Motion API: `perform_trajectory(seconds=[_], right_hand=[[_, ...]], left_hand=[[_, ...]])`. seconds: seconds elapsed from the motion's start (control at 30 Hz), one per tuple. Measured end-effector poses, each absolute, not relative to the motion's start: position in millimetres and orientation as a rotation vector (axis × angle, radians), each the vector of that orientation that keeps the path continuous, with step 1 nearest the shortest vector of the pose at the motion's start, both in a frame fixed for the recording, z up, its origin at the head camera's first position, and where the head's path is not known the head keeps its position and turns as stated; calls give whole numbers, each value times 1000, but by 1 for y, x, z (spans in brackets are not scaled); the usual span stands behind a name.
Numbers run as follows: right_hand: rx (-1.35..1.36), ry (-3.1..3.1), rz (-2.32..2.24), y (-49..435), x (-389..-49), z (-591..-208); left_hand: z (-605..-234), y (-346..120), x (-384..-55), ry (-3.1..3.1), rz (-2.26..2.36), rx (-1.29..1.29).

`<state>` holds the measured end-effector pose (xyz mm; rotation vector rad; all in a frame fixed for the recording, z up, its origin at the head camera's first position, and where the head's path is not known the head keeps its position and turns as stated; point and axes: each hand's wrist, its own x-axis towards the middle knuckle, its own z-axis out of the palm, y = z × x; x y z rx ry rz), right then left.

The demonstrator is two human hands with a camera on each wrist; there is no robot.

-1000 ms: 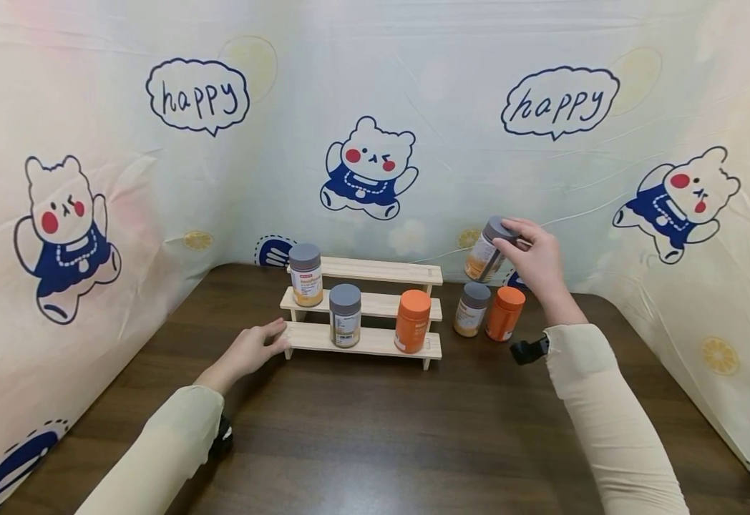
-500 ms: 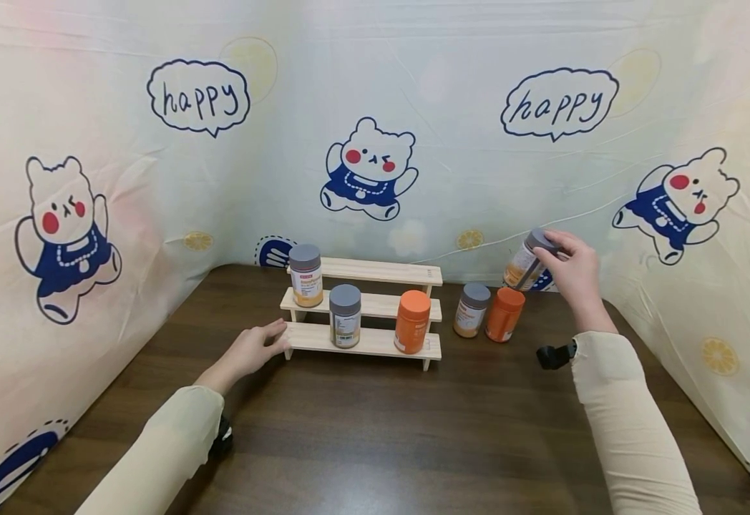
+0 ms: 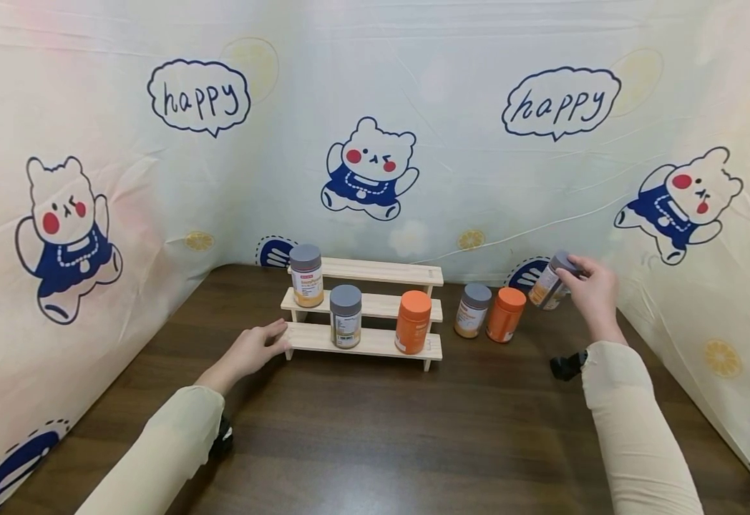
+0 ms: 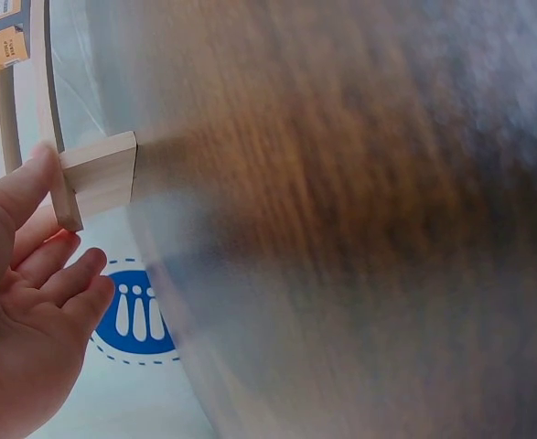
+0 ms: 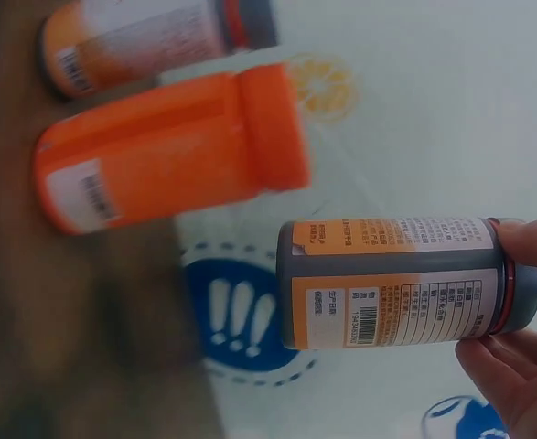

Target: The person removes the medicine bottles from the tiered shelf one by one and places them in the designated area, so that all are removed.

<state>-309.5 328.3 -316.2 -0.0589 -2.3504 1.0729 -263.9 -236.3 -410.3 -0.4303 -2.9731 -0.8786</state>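
My right hand (image 3: 592, 295) grips a grey-lidded bottle (image 3: 549, 282) by its cap, tilted, to the right of the standing bottles. In the right wrist view, thumb and fingers close round the cap of this bottle (image 5: 387, 285), whose printed label faces the camera. My left hand (image 3: 251, 354) pinches the left end of the lowest board of a three-tier wooden shelf (image 3: 375, 346); in the left wrist view the thumb lies on the board (image 4: 67, 197) with fingers beneath. The shelf bears two grey-lidded bottles (image 3: 307, 279) (image 3: 346, 318) and an orange bottle (image 3: 412, 325).
Right of the shelf, a grey-lidded bottle (image 3: 471, 313) and an orange bottle (image 3: 506, 317) stand side by side on the dark wooden table (image 3: 375, 429). A printed cloth (image 3: 452, 107) rises behind and along both sides.
My right hand has carried the grey-lidded bottle rightward and down, from above the standing pair to their right. The left hand and shelf have stayed in place.
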Motion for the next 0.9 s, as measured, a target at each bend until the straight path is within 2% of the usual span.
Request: perform_trajectory(seconds=[0.5,0.9], right_hand=[[-56,-2480,883,331,-313,-373],[-10,-2519,875,327,-308,-384]], left_hand=[[-409,-236,-264,-2988,-887,-418],[-408,-236,-263,-2977,-875,-429]])
